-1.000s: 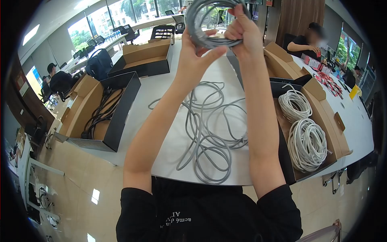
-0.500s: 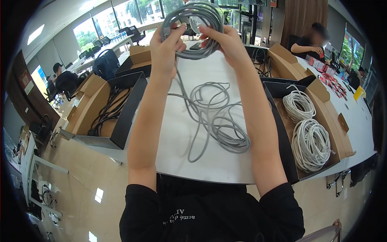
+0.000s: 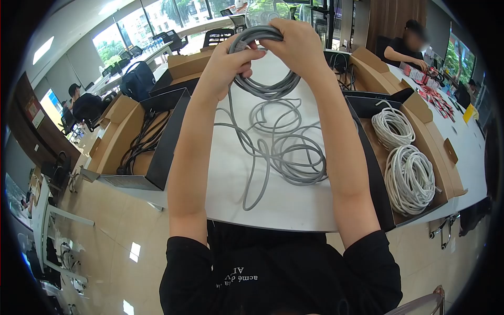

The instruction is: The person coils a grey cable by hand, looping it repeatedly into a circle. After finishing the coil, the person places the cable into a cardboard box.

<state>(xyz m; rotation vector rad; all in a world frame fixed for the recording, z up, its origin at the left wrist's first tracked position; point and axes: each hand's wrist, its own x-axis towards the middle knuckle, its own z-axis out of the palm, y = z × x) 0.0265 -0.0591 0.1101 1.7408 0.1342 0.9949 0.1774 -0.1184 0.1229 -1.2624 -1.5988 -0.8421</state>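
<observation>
Up above the far part of the white table [image 3: 231, 202], both hands hold a grey cable [image 3: 270, 90] wound into a round coil. My left hand [image 3: 229, 67] is closed on the coil's left side. My right hand [image 3: 296, 46] grips its upper right, with the fingers bent over the strands. From the left side of the coil, one strand runs down to the loose grey loops lying on the tabletop between my forearms. Those loops overlap in a tangle, and my right forearm hides part of their right edge.
On the right, an open box [image 3: 375, 181] holds coiled white cables [image 3: 409, 178]. An open box [image 3: 165, 149] with black cables [image 3: 144, 142] stands on the left. More open boxes are at the back. A person [image 3: 409, 47] sits at the far right near red packets [image 3: 438, 102].
The coil and both hands have come down and slightly right. My right hand has shifted from the coil's right side to its top right. The view has shifted a little.
</observation>
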